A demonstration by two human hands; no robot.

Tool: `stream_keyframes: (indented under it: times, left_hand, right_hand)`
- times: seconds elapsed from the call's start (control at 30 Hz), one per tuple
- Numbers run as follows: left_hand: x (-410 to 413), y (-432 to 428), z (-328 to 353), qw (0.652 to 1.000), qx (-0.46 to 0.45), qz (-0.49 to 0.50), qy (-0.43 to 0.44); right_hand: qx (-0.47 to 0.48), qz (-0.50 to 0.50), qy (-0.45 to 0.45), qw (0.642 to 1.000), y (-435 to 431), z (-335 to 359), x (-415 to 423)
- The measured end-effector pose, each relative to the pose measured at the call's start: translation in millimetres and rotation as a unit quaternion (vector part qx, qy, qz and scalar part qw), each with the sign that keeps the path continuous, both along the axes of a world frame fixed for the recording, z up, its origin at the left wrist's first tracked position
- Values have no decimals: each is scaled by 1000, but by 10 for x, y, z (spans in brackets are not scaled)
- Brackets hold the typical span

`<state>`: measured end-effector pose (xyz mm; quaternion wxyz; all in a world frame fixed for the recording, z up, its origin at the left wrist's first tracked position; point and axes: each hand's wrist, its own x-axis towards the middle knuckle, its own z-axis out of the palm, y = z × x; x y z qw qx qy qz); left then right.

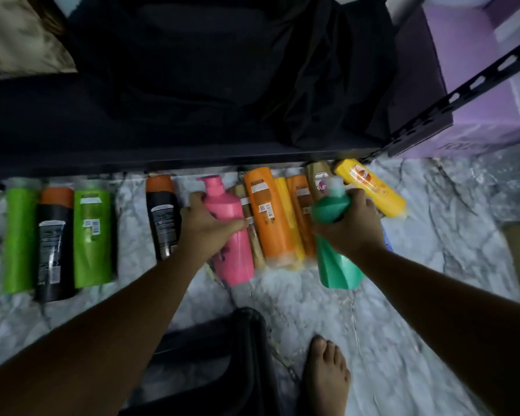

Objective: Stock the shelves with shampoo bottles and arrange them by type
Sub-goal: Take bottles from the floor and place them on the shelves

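A row of shampoo bottles lies on the marble floor (433,265) in front of a dark shelf (177,157). My left hand (206,228) grips a pink pump bottle (233,250) around its middle. My right hand (350,226) grips a teal-green bottle (335,265) near its neck. Between the two hands lie an orange bottle (272,217) and several more orange and yellow ones. A yellow bottle (373,187) lies tilted at the right end. To the left are two green bottles (92,238) (18,238) and two black bottles with orange caps (54,244) (162,217).
The shelf's dark interior holds black cloth (252,70). A slotted metal upright (463,91) stands at the shelf's right corner, beside a purple box (478,55). A black stool or bag (216,361) and my bare foot (324,382) are near the bottom.
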<state>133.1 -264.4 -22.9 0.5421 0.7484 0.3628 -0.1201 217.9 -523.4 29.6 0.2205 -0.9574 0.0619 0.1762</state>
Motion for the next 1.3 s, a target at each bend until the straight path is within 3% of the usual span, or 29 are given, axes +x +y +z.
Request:
stream_keyframes:
  times: [0.13,0.33,0.5,0.67,0.87,1.17,1.3]
  left_hand:
    - [-558,-41,190,999,39,-16,-32]
    - [-1103,-36,383,993,41,-89,-73]
    - [-1496,128,451,985,114,-103,-83]
    - [-1860,334,573,990,121,-59,-48]
    - [-2142,606,665,978,158,-128,-38]
    - [-2199,798,647,971,129,-198,-17]
    - [-2161,762,659,978,107,-181,-1]
  right_hand:
    - [52,2,-7,999,-61,276,-571]
    - [118,159,-4,980,303,511,-1245]
    - [108,255,1,961,703,428,-1592]
    - [123,261,26,957,989,417,-1717]
    - [148,253,94,951,1137,397,-1871]
    - [9,337,151,929,1147,468,-1799]
    - [-18,307,154,939,1249,481,-1870]
